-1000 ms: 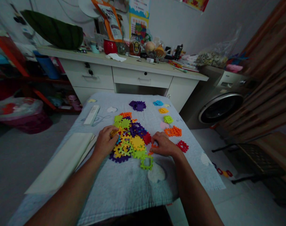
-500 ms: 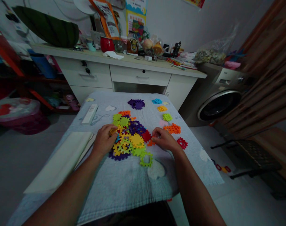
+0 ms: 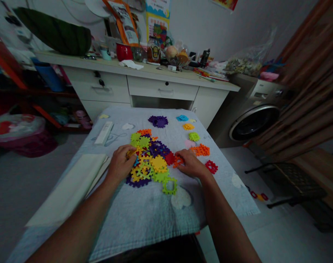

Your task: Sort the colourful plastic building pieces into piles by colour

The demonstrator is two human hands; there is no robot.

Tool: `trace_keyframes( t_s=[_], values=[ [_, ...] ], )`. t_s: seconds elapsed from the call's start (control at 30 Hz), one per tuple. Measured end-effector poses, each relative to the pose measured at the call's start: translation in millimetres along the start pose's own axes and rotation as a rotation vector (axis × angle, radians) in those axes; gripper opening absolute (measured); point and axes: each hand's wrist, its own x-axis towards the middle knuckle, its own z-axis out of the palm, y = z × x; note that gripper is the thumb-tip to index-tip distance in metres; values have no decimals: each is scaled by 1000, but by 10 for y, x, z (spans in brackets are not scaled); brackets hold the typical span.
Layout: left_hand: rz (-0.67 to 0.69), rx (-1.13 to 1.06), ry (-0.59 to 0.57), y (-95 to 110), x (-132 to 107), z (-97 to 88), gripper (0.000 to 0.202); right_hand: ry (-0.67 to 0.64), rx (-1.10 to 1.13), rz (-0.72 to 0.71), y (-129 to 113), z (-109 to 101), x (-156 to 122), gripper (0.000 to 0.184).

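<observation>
A mixed heap of plastic toy gears (image 3: 159, 164) in yellow, green, purple, red and orange covers the middle of the cloth-covered table (image 3: 144, 215). At the heap's left edge, my left hand (image 3: 120, 163) is curled with a yellow gear (image 3: 130, 154) between thumb and fingers. On the other side, my right hand (image 3: 191, 163) pinches an orange gear (image 3: 177, 161), close beside a red gear (image 3: 170, 158). Its fingertips are partly hidden. A green square-holed gear (image 3: 170, 186) lies at the heap's front.
Sorted gears lie beyond and right: purple (image 3: 158, 121), blue (image 3: 182, 118), yellow (image 3: 188, 126), green (image 3: 194, 136), orange (image 3: 200, 149) and red (image 3: 211, 167). At left are a white box (image 3: 104, 133) and a folded pale cloth (image 3: 70, 190). A cluttered desk (image 3: 150, 75) stands behind.
My right hand has shifted slightly left and closed on the orange gear, which now shows more fully beside the red one. The left hand has stayed in place.
</observation>
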Motion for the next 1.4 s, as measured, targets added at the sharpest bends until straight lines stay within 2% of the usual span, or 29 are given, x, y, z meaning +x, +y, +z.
trace_keyframes(
  t_s=[0.1,0.2,0.3,0.37,0.47,0.57,0.67,0.77,0.87,0.93,1.13,1.4],
  values=[
    [11,-6,-1,-14,0,9,28,16,-5,39,31,-26,5,41],
    [12,-8,3,-27,0,17,28,141,-26,127,139,-83,13,45],
    [7,-8,6,-21,-1,13,28,316,-103,303,279,-149,21,50],
    [2,-10,0,-8,-1,3,28,381,-173,447,352,-183,23,50],
    [-3,-8,-3,8,1,-8,27,382,-249,612,407,-208,17,47],
    [-3,-10,-2,2,3,-3,27,370,-291,669,413,-208,10,46],
    [0,-10,-4,-20,1,13,28,445,-284,629,374,-179,18,46],
    [8,-8,3,-35,-2,22,28,505,-220,439,255,-96,48,42],
    [12,-10,6,-30,-2,17,29,427,-137,175,66,40,89,42],
    [7,-13,4,-18,-1,11,28,344,-111,81,-57,131,118,47],
    [-11,-21,5,3,-3,2,27,179,-137,93,-205,242,178,54],
    [-4,-19,4,9,-5,1,28,179,-107,74,-235,234,167,56]
  ],
)
